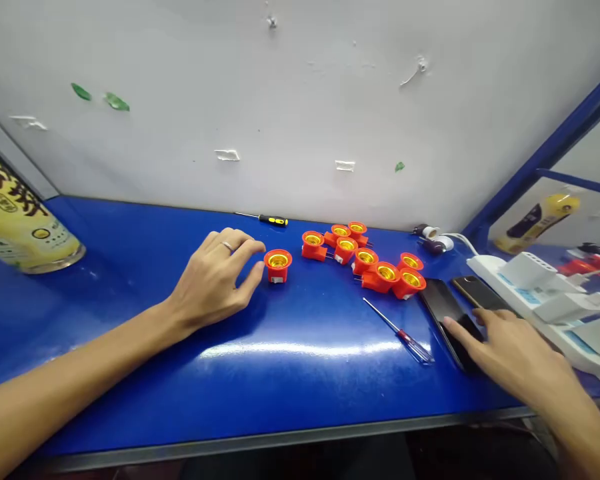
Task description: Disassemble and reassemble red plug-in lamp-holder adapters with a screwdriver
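Now, left hand: my left hand (211,280) is open and holds nothing, its fingers loosely curved and apart, with a ring (227,247) on the ring finger.

Nearest thing: a red lamp socket (278,265) stands upright just right of my left fingertips, its brass threaded mouth facing up. I cannot tell whether my fingertips touch it.

Right hand: my right hand (515,353) is spread, not clamped, with its fingertips (463,327) on a black smartphone (450,323). The phone lies flat, its long axis running away from me and tilted toward the left.

Between my hands: more red lamp sockets (365,261) sit in a loose cluster, some tipped over, and are closer to my left hand's socket than to my right fingers. A red-handled screwdriver (405,337) lies beside the black smartphone.

Rest: a yellow-and-black screwdriver (273,221) lies by the white wall (300,87) along the blue workbench (130,360). A second smartphone (480,293) and a white power strip (530,283) lie at the right; a yellow can (20,220) stands at the left.
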`<state>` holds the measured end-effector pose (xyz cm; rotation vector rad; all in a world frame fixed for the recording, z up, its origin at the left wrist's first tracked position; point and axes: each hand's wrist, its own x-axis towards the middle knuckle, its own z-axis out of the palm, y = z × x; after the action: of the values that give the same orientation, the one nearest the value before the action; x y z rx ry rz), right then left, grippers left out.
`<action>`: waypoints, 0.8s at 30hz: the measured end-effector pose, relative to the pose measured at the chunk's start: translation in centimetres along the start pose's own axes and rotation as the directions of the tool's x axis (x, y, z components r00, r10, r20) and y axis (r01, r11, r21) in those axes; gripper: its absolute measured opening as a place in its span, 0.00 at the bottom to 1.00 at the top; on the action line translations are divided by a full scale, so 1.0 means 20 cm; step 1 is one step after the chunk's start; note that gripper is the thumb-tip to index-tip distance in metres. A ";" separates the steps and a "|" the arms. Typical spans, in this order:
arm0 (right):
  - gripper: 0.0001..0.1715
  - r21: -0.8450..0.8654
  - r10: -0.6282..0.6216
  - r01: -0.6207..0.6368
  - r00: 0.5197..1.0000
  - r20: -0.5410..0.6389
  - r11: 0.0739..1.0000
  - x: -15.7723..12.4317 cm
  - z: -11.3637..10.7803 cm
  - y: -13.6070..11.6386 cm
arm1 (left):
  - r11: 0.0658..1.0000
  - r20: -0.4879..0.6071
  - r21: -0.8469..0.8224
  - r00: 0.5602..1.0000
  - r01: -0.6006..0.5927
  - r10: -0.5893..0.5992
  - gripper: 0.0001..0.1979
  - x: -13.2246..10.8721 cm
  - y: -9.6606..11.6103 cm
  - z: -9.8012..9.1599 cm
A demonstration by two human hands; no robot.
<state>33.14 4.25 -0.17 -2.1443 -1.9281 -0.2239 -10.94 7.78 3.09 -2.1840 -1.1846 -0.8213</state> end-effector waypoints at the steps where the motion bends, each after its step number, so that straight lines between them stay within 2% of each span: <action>1: 0.39 0.002 0.017 -0.017 0.993 0.115 1.000 0.04 0.01 0.02 | 1.000 0.019 -0.010 1.000 0.016 -0.016 0.08 -0.01 0.01 0.01; 3: 0.43 0.010 0.096 -0.101 0.969 0.229 0.995 0.13 0.02 0.03 | 0.999 0.042 -0.023 0.999 0.034 -0.033 0.08 -0.02 0.03 0.01; 5: 0.42 0.063 0.172 -0.200 0.935 0.309 0.978 0.18 0.00 -0.01 | 0.999 0.053 -0.035 0.998 0.036 -0.034 0.09 -0.02 0.04 0.00; 8: 0.34 0.285 0.204 -0.343 0.883 0.424 0.895 0.19 -0.07 -0.07 | 0.999 0.066 -0.046 0.998 0.024 -0.021 0.09 -0.04 0.05 -0.01; 10: 0.30 0.451 0.203 -0.411 0.875 0.441 0.793 0.16 -0.11 -0.07 | 0.999 0.069 -0.045 0.997 0.030 -0.027 0.08 -0.05 0.05 -0.02; 12: 0.29 0.612 0.229 -0.502 0.852 0.470 0.612 0.12 -0.13 -0.04 | 0.998 0.069 -0.046 0.997 0.038 -0.035 0.08 -0.05 0.05 -0.01; 15: 0.28 0.764 0.141 -0.614 0.789 0.598 0.196 0.06 -0.12 0.03 | 0.998 0.059 -0.049 0.998 0.037 -0.035 0.09 -0.05 0.04 -0.01; 17: 0.21 0.762 0.068 -0.647 0.762 0.644 0.042 0.04 -0.11 0.06 | 0.998 0.045 -0.043 0.998 0.041 -0.039 0.09 -0.04 0.03 -0.01; 18: 0.20 0.757 0.054 -0.653 0.757 0.652 0.010 0.03 -0.10 0.08 | 0.998 0.039 -0.039 0.998 0.045 -0.043 0.09 -0.04 0.03 -0.01; 20: 0.29 0.759 0.062 -0.652 0.757 0.651 -0.011 0.01 -0.09 0.09 | 0.998 0.030 -0.028 0.998 0.062 -0.061 0.09 -0.04 0.02 -0.01; 22: 0.34 0.784 0.075 -0.620 0.781 0.621 -0.037 0.00 -0.09 0.09 | 0.997 0.033 -0.019 0.997 0.076 -0.075 0.09 -0.04 0.01 -0.01; 24: 0.33 0.828 0.050 -0.559 0.826 0.561 -0.054 -0.02 -0.10 0.09 | 0.997 0.050 -0.007 0.995 0.082 -0.082 0.09 -0.04 0.01 0.00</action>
<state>34.92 3.10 1.44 -1.3830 -0.8403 1.3852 -11.19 7.19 2.52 -2.1879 -1.3048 -0.8114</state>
